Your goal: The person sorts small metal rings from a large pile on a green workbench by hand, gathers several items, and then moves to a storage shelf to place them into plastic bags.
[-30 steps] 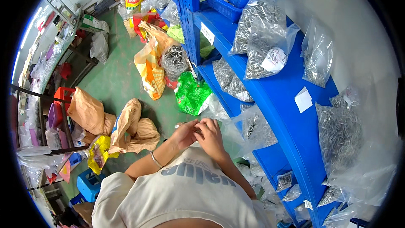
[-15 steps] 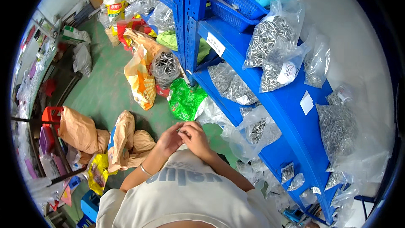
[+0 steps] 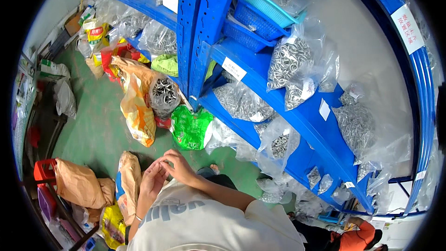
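My left hand (image 3: 152, 179) and my right hand (image 3: 179, 167) meet in front of my body, fingertips touching. Both are closed in a pinch. Whatever lies between the fingers is too small or too hidden to name. Beyond them on the green floor is a green printed plastic bag (image 3: 191, 128). An open clear bag of metal rings (image 3: 165, 96) leans against an orange and white sack (image 3: 138, 114). To the right, nearest my right hand, a clear bag of small metal parts (image 3: 280, 145) hangs over the edge of the lower shelf.
A blue metal rack (image 3: 278, 104) runs along my right, holding bagged metal rings (image 3: 290, 60) and blue baskets (image 3: 260, 21). Brown paper sacks (image 3: 81, 183) and a red crate (image 3: 45, 171) stand at the left. Another person in an orange top (image 3: 357, 237) is at the lower right.
My view has turned, so the rack's right post and the other person now show. My hands stay together, lower and further left in view; the small metallic thing glimpsed between them no longer shows.
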A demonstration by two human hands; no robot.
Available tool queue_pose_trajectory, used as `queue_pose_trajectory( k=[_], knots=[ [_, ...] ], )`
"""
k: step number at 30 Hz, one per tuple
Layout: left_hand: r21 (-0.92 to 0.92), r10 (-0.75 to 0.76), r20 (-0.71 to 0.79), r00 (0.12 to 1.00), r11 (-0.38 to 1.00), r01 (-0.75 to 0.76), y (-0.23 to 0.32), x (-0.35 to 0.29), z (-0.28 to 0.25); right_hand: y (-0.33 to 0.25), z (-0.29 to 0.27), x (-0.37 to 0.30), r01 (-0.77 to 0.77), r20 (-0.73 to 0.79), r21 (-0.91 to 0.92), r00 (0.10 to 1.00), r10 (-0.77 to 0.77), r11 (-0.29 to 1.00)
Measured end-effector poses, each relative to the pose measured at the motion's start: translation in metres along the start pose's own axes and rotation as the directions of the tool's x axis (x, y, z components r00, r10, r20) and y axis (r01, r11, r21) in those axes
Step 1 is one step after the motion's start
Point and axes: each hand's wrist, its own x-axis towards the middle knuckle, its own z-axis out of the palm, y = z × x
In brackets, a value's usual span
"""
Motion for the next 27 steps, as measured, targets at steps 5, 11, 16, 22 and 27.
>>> queue_pose_trajectory(
  k=[5, 11, 16, 22, 27],
  knots=[
    [-0.012, 0.02, -0.002, 1.0, 1.0, -0.02, 0.016, -0.005, -0.017, 0.001, 0.018, 0.012, -0.006, 0.075, 0.009, 0.997, 0.005, 1.0],
    [0.017, 0.11, -0.011, 0.994, 0.994, -0.11, 0.025, -0.005, -0.027, 0.001, 0.032, 0.028, -0.005, 0.166, 0.108, 0.986, -0.013, 0.994],
    [-0.02, 0.163, 0.018, 0.987, 0.987, -0.162, 0.025, 0.005, -0.033, 0.0, 0.022, 0.041, 0.025, 0.198, 0.133, 0.979, -0.051, 0.991],
    [0.054, 0.121, 0.041, 0.992, 0.991, -0.123, 0.033, 0.021, -0.013, 0.007, 0.003, 0.051, 0.049, 0.136, 0.121, 0.989, -0.066, 0.991],
    [0.109, 0.073, 0.108, 0.991, 0.99, -0.085, 0.028, 0.04, -0.004, 0.006, -0.02, 0.046, 0.047, 0.018, 0.161, 0.999, -0.05, 0.986]
  ],
)
